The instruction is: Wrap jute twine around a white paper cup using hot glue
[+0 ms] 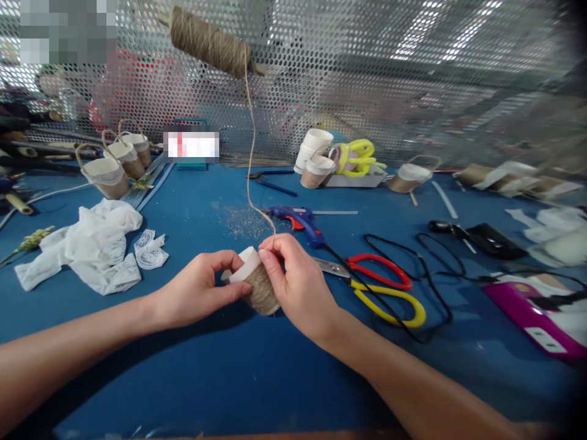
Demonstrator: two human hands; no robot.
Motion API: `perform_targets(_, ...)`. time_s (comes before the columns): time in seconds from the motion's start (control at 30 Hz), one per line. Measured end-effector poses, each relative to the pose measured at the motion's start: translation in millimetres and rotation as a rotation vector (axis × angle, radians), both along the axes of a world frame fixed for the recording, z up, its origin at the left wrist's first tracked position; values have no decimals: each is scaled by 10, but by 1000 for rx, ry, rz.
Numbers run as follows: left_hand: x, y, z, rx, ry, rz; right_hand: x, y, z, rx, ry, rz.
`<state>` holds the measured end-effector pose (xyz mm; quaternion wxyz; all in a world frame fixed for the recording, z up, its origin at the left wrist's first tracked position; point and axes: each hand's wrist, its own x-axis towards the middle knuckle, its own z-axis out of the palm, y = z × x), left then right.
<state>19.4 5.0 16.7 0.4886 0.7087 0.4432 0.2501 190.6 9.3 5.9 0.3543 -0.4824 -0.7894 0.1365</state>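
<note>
A small white paper cup [262, 292], wrapped in brown twine over most of its side, is held tilted above the blue table. My left hand [202, 284] grips it by the bare white rim, thumb outside and fingers at the opening. My right hand [293, 278] is closed at the cup's other side, thumb and forefinger pinching the twine [252, 146] where it meets the cup. That strand runs up to a large twine spool [208, 41] hanging on a rod at the perforated metal screen. Part of the cup is hidden behind my right fingers.
Beyond my hands lies a blue glue gun [298, 220]; scissors [385, 293] with red and yellow handles and a black cord are to the right. White lace [92, 244] lies left. Finished twine baskets [107, 177] stand at the back, near pliers [275, 178] and stacked cups [314, 146].
</note>
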Motion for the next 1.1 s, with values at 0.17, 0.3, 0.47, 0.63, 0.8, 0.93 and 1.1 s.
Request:
perform_targets(0.17, -13, -1, -11, 6, -14, -33, 5, 6, -41, -76, 8, 23)
perform_targets(0.3, -13, -1, -12, 13, -8, -50, -4, 4, -66, -97, 0, 21)
perform_targets(0.47, -9, 8, 61, -12, -14, -81, -29, -10, -57, -39, 5, 48)
perform_targets(0.63, 5, -13, 91, -128, -55, -84, -57, -36, -37, -14, -2, 54)
perform_targets(0.8, 12, -27, 91, -126, -104, -135, -56, -44, -59, -107, 13, 35)
perform_targets(0.93, -66, 5, 181, -55, 5, -206, -48, -26, -74, -161, 45, 20)
perform_targets(1.1, -209, 132, 218, 90, -103, 3, -30, 0, -69, -163, 41, 31)
